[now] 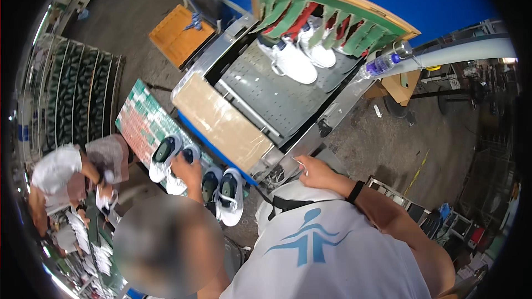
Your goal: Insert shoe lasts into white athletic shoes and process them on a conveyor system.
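Touching a white shoe [176, 184] at the edge of a red-and-green table [141, 116] with the bent left hand [187, 171], too hidden to tell a grip; pinching a thin white piece [302, 168] with the right hand [317, 173] near a metal-framed conveyor [260, 80]. Between table and conveyor, a brown panel [219, 120]; rightward, grey floor [396, 138].

We see smooth white low-cut shoes [231, 211] at near left, a glossy tan rectangular panel [219, 119], shiny silver metal framing [339, 115] at right, and far, matt green-and-red cloth strips [287, 21].
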Motion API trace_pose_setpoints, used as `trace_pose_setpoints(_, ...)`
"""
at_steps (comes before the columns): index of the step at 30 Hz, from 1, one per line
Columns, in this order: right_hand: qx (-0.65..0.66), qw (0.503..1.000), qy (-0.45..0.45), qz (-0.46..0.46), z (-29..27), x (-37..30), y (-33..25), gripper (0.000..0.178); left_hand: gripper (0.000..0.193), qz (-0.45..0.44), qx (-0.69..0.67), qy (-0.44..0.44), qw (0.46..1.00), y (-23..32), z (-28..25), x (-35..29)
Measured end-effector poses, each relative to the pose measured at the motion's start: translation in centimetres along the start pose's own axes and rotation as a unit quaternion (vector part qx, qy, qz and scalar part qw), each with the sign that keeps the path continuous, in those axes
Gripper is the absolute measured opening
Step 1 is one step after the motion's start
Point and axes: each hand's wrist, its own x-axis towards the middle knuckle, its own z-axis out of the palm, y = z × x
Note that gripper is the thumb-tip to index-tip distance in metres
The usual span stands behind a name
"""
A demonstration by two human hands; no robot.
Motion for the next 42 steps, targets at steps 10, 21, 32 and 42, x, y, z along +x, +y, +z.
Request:
trace_pose_setpoints(10, 0.081, 0.994, 0.070, 0.035, -7.1, -1.3, 3.6, 0.061, 0.097, -0.102, -0.346, -0.048, 0.931, 38.5, 17.6, 16.1)
trace_pose_setpoints(21, 0.105, 0.982, 0.106, 0.113, -9.3, -2.8, 8.8, 0.063, 0.061, -0.084, -0.712, -0.370, 0.591, 36.8, 4.7, 7.7)
trace_pose_setpoints(32, 0.033, 0.994, 0.012, -0.104, 1.2, 1.8, -1.0, 0.060, 0.084, -0.095, -0.231, -0.094, 0.964, 8.9, 2.8, -13.6)
trace_pose_setpoints(42, 0.021, 0.969, -0.024, -0.246, 2.8, 0.9, -9.4, 0.060, 0.030, 0.076, -0.527, -0.381, 0.756, 6.6, -3.0, -10.6)
